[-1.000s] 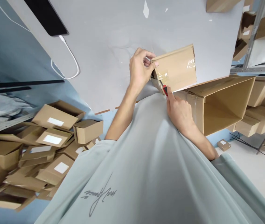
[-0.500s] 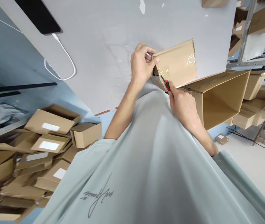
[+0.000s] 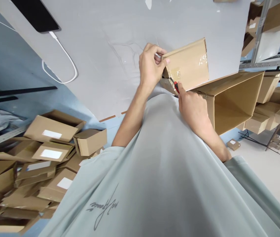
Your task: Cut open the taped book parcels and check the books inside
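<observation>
On our grey counter (image 3: 98,75), by its near edge, sits a taped carton (image 3: 190,61). Our left hand (image 3: 150,67) pinches its left end with fingers nearly together; our right hand (image 3: 193,108) has fingers curled around a red-and-black cutter (image 3: 176,87).

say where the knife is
In the head view, the knife is just right of centre, in the right hand, at the left end of the taped box.

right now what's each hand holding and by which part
The right hand holds a red-and-black cutter by its handle; the left hand holds the taped cardboard box by its upper-left corner as pictured.
</observation>
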Motion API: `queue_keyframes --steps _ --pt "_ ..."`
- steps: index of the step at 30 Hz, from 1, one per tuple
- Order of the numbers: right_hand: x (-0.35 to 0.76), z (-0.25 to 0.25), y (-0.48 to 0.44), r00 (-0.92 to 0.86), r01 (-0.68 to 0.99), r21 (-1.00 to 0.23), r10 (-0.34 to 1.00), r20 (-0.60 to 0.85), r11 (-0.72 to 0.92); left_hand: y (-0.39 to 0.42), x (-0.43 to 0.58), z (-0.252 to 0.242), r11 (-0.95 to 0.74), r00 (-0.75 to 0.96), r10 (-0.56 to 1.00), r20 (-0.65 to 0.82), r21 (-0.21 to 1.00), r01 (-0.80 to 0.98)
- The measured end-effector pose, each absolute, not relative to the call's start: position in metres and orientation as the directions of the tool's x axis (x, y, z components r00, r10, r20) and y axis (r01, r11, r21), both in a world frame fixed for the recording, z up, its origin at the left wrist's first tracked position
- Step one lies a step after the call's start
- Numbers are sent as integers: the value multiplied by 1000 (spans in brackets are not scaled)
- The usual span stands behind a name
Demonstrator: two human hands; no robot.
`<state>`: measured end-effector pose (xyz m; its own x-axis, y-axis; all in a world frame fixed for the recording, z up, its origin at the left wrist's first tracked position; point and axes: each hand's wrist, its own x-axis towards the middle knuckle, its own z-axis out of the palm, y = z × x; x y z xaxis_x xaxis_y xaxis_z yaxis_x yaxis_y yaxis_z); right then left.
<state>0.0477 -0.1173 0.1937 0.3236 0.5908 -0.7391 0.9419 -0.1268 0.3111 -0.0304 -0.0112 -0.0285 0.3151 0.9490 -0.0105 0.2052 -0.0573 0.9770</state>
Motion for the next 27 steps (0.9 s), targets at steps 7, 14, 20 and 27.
queue_keyframes --steps 7,14,20,27 --pt "50 179 -114 315 945 295 617 -721 -138 -16 -22 -37 -31 287 956 -54 958 284" --pt "54 178 -122 314 948 271 637 -704 -168 -17 -12 -45 29 220 969 -114 934 355" --pt "62 187 -137 291 955 266 557 -778 -127 -17 -16 -34 2 261 958 -120 911 413" --pt "90 210 -151 220 975 143 639 -737 -171 -15 -24 -33 -12 234 969 -77 934 356"
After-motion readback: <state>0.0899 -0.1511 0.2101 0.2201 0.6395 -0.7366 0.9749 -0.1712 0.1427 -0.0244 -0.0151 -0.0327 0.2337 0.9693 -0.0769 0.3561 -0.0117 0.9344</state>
